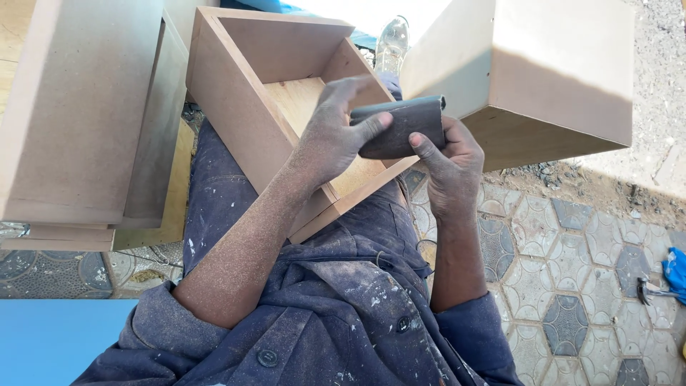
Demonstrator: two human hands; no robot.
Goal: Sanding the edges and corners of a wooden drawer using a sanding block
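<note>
We hold a dark folded sheet of sandpaper (401,126) with both hands, up above our lap. Our left hand (332,136) grips its left end, with the thumb pressed on the front and the fingers curled behind it. Our right hand (450,168) grips it from below on the right side, with one finger laid on the front. Both hands are closed tight on the sandpaper. Our arms and hands are dusty all over.

Just behind the sandpaper sits an open wooden box (250,93). It rests tilted on our lap, and we can look down into it and see its pale bottom. Our left hand is in front of the box's right wall.

To the right is another wooden box (557,78), with sun on its top and shade on its side. To the left are more flat brown boards (86,107) stacked together. A clear plastic bottle (391,43) stands behind the open box.

The floor (572,286) is made of patterned grey tiles. A blue cloth (674,271) lies at the far right edge, with a small tool beside it that we cannot make out well.
</note>
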